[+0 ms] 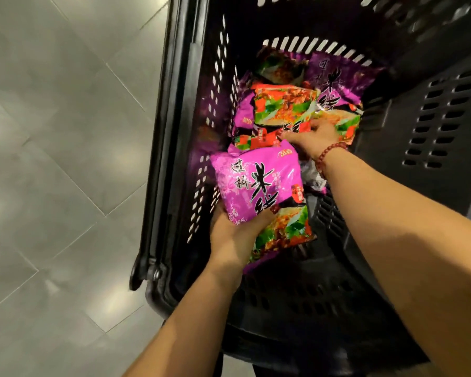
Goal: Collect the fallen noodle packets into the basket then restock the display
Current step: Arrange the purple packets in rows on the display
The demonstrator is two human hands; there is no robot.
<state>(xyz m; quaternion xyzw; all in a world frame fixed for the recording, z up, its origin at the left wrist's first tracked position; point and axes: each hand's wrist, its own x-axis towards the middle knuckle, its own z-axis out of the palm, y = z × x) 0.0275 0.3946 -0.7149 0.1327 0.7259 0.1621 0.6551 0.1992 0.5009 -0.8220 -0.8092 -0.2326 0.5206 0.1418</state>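
A black slotted basket (433,123) stands on the floor and fills the right of the head view. Several purple noodle packets lie inside it. My left hand (235,232) grips the near end of one purple packet (259,183) with black characters, thumb curled over its front, above the basket's near side. My right hand (312,138), with a red bead bracelet at the wrist, reaches deeper and its fingers curl onto a second packet (280,112) in the pile. Another packet (337,77) lies at the far end, partly covered.
Grey tiled floor (60,159) stretches to the left of the basket. The basket's black handle bar (161,131) runs along its left rim. No display shelf is in view.
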